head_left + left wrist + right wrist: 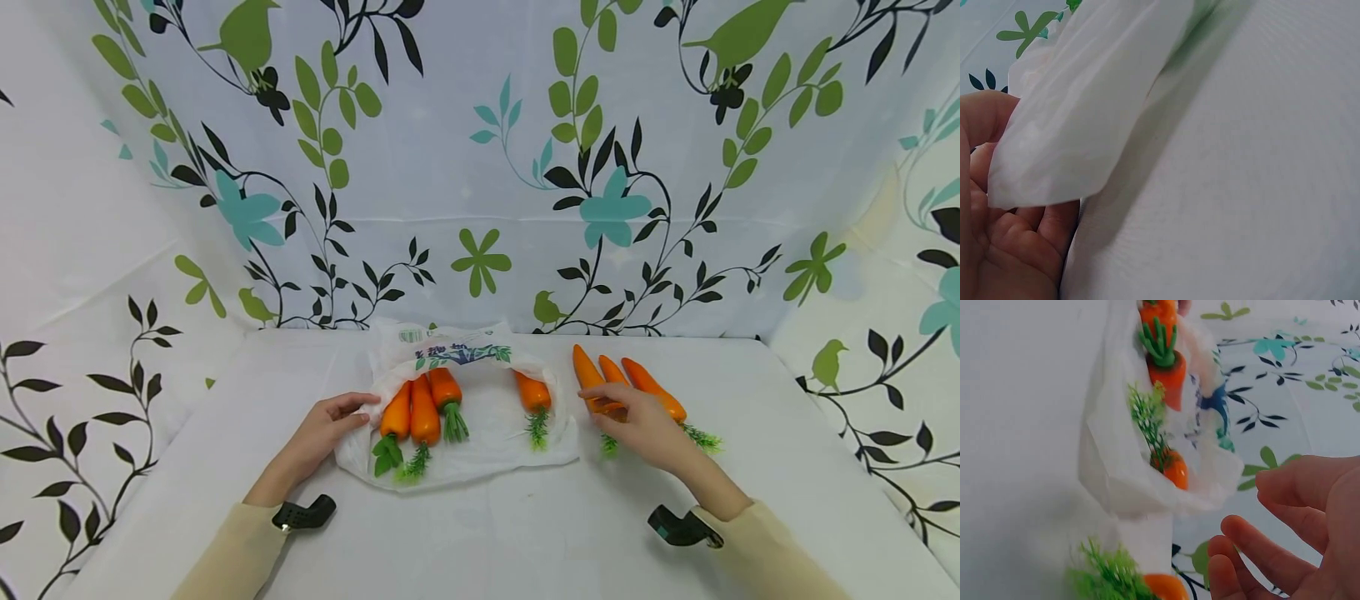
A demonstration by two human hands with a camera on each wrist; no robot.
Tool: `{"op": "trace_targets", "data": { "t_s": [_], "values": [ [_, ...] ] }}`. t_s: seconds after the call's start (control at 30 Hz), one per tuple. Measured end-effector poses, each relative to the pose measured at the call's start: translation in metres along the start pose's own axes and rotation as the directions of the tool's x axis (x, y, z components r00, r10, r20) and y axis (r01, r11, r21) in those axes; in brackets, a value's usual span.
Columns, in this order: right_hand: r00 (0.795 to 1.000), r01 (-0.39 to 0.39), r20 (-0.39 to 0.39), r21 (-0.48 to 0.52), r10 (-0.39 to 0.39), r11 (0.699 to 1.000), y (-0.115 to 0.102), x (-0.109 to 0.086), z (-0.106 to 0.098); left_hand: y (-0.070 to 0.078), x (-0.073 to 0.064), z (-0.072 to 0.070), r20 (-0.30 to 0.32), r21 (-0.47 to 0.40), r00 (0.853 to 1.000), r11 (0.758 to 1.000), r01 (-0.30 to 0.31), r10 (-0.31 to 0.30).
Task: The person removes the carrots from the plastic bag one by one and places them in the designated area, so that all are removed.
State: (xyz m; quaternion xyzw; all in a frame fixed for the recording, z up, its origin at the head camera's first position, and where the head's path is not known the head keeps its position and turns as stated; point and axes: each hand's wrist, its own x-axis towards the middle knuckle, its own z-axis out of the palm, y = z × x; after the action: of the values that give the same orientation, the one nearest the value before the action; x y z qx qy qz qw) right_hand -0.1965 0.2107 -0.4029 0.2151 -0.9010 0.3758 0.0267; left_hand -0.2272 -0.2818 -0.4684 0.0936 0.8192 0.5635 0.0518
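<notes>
A white plastic bag (480,454) lies on the table with its mouth toward me. Three toy carrots (424,414) with green tops sit bunched at the left of its mouth, and a single carrot (533,392) at the right. My left hand (330,427) pinches the bag's left edge; in the left wrist view the white film (1079,125) passes between thumb and fingers. Beside the bag on the right lie three more carrots (654,390). My right hand (641,425) is over them, partly covering two. The right wrist view shows its fingers (1266,550) apart with nothing between them.
A white-covered table (480,542) carries everything. Behind it hangs a cloth (450,167) printed with leaves, birds and flowers. Printed writing (461,354) marks the bag's upper flap. Dark wrist cameras (303,512) are strapped over beige sleeves (240,554).
</notes>
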Motion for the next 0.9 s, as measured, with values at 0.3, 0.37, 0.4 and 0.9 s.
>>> {"op": "trace_targets", "data": {
  "t_s": [0.3,0.37,0.4,0.9],
  "values": [
    [0.999,0.003,0.045,0.116,-0.008,0.993,-0.012,0.012,0.026,-0.001,-0.001,0.001,0.004,0.003,1.000,1.000,-0.004,0.004],
    [0.999,0.005,0.051,0.124,-0.011,0.992,-0.013,0.015,0.030,0.000,0.000,0.001,0.004,0.003,1.000,1.000,-0.005,0.005],
    [0.999,0.009,0.051,0.126,-0.015,0.992,-0.015,0.016,0.032,0.000,0.000,0.001,0.004,0.004,1.000,1.000,-0.004,0.004],
    [0.999,-0.001,0.052,0.110,-0.004,0.994,-0.025,0.034,0.046,0.002,-0.002,0.001,0.006,0.004,1.000,1.000,-0.012,0.012]
  ]
}}
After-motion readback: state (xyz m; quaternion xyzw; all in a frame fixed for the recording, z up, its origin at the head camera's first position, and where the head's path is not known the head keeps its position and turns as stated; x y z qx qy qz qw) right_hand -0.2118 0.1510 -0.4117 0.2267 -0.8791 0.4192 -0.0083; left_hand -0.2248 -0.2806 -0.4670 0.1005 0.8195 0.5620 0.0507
